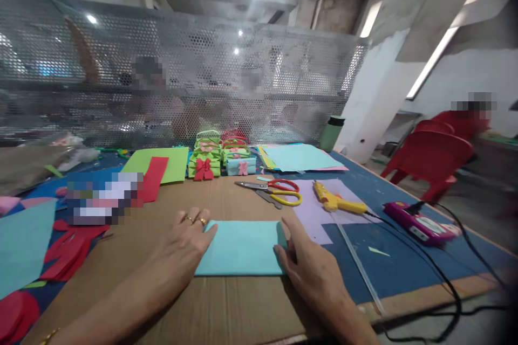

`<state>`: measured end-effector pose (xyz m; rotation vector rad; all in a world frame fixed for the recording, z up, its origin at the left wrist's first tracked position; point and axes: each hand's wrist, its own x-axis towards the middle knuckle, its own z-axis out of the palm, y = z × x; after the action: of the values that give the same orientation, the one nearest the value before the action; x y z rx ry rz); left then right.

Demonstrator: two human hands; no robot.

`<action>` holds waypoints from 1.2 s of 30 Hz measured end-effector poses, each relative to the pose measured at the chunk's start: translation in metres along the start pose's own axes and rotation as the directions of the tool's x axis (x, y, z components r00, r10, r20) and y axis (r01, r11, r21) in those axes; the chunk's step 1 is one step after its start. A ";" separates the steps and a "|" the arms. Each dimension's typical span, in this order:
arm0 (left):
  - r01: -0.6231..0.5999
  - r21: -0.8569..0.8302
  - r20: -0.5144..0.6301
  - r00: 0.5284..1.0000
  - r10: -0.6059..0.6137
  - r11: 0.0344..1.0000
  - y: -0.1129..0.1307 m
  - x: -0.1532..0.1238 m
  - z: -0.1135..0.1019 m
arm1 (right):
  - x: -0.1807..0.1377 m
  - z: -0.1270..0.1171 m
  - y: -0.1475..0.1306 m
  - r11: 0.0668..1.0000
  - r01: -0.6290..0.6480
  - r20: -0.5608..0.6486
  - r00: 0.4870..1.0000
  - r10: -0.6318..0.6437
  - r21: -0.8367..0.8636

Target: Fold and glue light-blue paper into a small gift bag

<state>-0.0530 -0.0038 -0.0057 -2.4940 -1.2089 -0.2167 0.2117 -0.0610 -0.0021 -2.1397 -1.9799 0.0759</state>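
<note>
A folded light-blue felt sheet (245, 248) lies flat on a brown cardboard sheet (210, 194) in front of me. My left hand (189, 240) grips its left edge, with the thumb on the felt and rings on two fingers. At the opposite edge, my right hand (307, 259) is closed around the felt with thumb and curled fingers. Just beyond lie red-handled scissors (279, 186) and yellow-handled scissors (285, 198). A yellow hot glue gun (334, 202) with a clear glue stick (358, 261) rests on lilac felt (311, 215) to the right.
Small felt bags with bows (204, 167) stand at the back, beside green felt (174, 164) and stacked felt sheets (301, 157). Red felt pieces (70, 250) lie left. A purple power strip (418, 223) with black cables and a green bottle (332, 133) are on the right.
</note>
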 end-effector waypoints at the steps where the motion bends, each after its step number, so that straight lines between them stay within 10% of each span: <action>1: -0.033 -0.011 -0.020 0.999 0.033 0.999 0.000 0.004 0.000 | 0.000 0.000 -0.001 1.000 0.007 -0.011 1.000 -0.007 0.000; 8: -0.154 -0.056 0.189 0.969 0.162 0.986 0.015 0.022 -0.013 | -0.004 -0.004 -0.005 0.999 0.020 -0.020 1.000 -0.020 -0.032; 20: -0.152 -0.070 0.124 0.979 0.159 0.986 0.042 0.025 -0.032 | -0.008 -0.003 -0.003 0.988 0.035 -0.124 0.991 -0.054 -0.151; 26: -0.159 -0.110 0.036 0.986 0.164 0.981 0.047 0.024 -0.024 | -0.036 0.004 -0.013 0.827 0.551 -0.412 0.731 -0.544 -0.113; 36: -0.153 -0.126 0.037 0.987 0.159 0.980 0.047 0.024 -0.031 | -0.051 0.013 0.003 0.771 0.636 -0.310 0.736 -0.602 0.012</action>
<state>-0.0013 -0.0249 0.0179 -2.6998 -1.0390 -0.1975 0.2074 -0.1098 -0.0214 -1.2238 -2.3150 -0.2168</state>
